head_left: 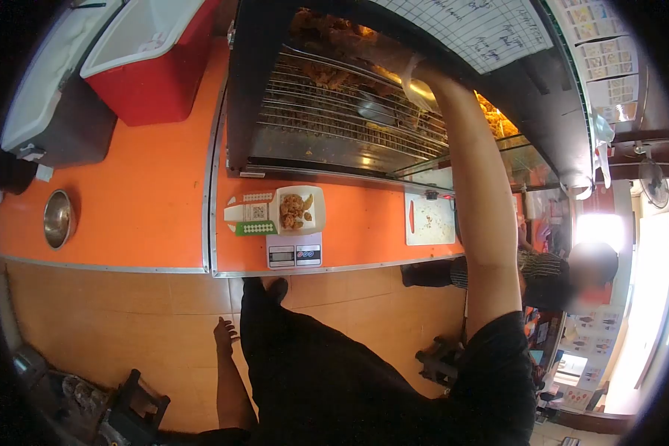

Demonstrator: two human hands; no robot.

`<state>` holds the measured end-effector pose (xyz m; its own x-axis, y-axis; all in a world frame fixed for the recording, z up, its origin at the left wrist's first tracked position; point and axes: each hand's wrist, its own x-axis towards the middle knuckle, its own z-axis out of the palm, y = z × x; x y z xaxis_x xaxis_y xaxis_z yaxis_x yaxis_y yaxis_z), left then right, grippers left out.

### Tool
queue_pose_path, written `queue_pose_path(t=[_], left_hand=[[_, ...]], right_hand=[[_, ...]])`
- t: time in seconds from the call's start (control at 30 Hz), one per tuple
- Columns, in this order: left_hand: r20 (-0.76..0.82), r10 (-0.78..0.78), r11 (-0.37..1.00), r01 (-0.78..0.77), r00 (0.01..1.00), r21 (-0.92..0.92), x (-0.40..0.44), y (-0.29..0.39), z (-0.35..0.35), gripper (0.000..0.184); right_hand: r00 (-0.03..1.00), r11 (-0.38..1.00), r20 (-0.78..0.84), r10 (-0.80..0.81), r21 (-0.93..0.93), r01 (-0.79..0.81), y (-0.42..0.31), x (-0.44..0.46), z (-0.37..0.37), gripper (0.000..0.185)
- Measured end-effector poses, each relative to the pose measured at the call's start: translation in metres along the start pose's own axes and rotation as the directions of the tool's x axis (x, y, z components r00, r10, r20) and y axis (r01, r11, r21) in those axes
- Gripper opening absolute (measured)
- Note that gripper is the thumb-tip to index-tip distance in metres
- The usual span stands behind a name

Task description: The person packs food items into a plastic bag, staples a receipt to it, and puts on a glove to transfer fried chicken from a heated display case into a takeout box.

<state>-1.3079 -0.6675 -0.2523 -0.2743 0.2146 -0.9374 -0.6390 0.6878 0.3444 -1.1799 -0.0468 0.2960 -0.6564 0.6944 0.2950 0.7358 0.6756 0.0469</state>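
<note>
My right arm reaches up into a glass-sided food cabinet (pixel 334 149). On that arm, my right hand (pixel 412 78) wears a clear plastic glove and is among the upper shelf's fried chicken pieces (pixel 331 76). Its fingers are blurred and partly hidden, so I cannot make out their grip. Low by my side hangs my left hand (pixel 226 331), holding nothing, with its fingers apart. On the orange counter, an open paper food box (pixel 320 212) with fried pieces (pixel 295 211) inside sits on a digital kitchen scale (pixel 293 254).
A white cutting board (pixel 431 221) with crumbs lies right of the scale. Leftward are a metal bowl (pixel 59 219), a red cooler (pixel 149 89) and a grey cooler (pixel 59 119). Another person (pixel 539 275) stands at the right. A dark stool (pixel 137 409) is on the floor.
</note>
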Motion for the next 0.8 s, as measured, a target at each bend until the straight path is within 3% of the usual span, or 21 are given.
queue_pose_path(t=[0.4, 0.47, 0.57, 0.67, 0.8], left_hand=[[-0.020, -0.045, 0.998, 0.046, 0.999, 0.048, -0.009, -0.027, -0.005, 0.055], [0.018, -0.066, 0.997, 0.065, 0.998, 0.046, -0.001, -0.047, -0.010, 0.062], [0.082, -0.081, 0.996, 0.078, 0.993, 0.044, 0.045, -0.136, -0.034, 0.071], [0.130, -0.110, 0.994, 0.113, 0.985, -0.011, 0.038, -0.150, -0.026, 0.073], [0.139, -0.139, 0.984, 0.153, 0.980, -0.094, 0.031, -0.147, -0.013, 0.076]], right_hand=[[1.000, 1.000, -0.024, -0.007, -0.026, 0.007, 0.000, 0.001, 0.002, 0.043], [0.999, 0.999, -0.044, -0.007, -0.045, 0.005, 0.002, -0.004, 0.002, 0.043], [0.997, 0.995, -0.071, -0.010, -0.103, 0.003, 0.010, -0.008, 0.003, 0.043], [0.994, 0.963, -0.111, -0.017, -0.268, -0.013, 0.029, -0.016, 0.005, 0.043], [0.989, 0.796, -0.134, -0.064, -0.605, -0.031, 0.052, -0.033, 0.012, 0.043]])
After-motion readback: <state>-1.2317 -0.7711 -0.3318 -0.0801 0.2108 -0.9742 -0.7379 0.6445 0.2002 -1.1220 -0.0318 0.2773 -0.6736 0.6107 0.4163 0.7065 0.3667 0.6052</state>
